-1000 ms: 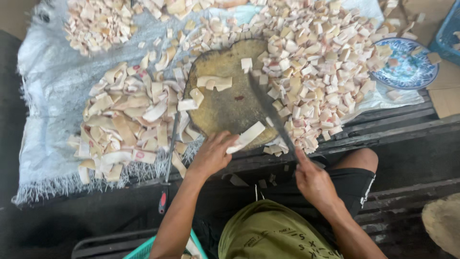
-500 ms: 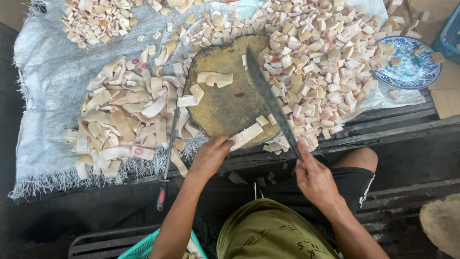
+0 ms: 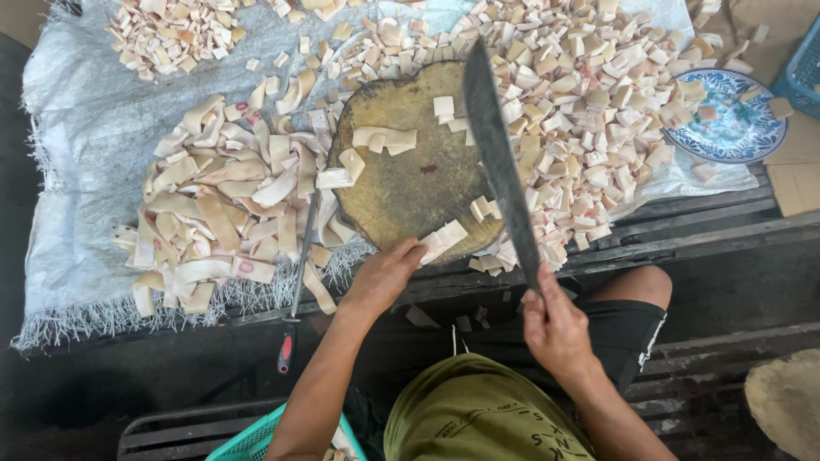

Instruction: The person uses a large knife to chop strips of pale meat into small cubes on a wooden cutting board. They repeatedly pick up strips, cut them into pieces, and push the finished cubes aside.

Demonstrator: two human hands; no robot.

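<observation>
My right hand (image 3: pixel 553 326) grips the handle of a long dark cleaver (image 3: pixel 499 162), whose blade is raised over the right side of a round wooden chopping block (image 3: pixel 401 183). My left hand (image 3: pixel 384 275) pinches a pale strip (image 3: pixel 444 240) at the block's near edge. A few cut pieces (image 3: pixel 384 138) lie on top of the block. A heap of long pale strips (image 3: pixel 222 213) sits left of the block. Small cut cubes (image 3: pixel 589 102) are piled to its right.
A grey woven sheet (image 3: pixel 94 128) covers the slatted wooden bench. A second knife with a red handle (image 3: pixel 295 282) lies left of the block. A blue patterned plate (image 3: pixel 730 128) sits far right. A green basket corner (image 3: pixel 256 440) shows by my knee.
The cleaver has lifted from a low slanted position to nearly upright above the block. My left hand has slid the pale strip slightly on the block's near edge.
</observation>
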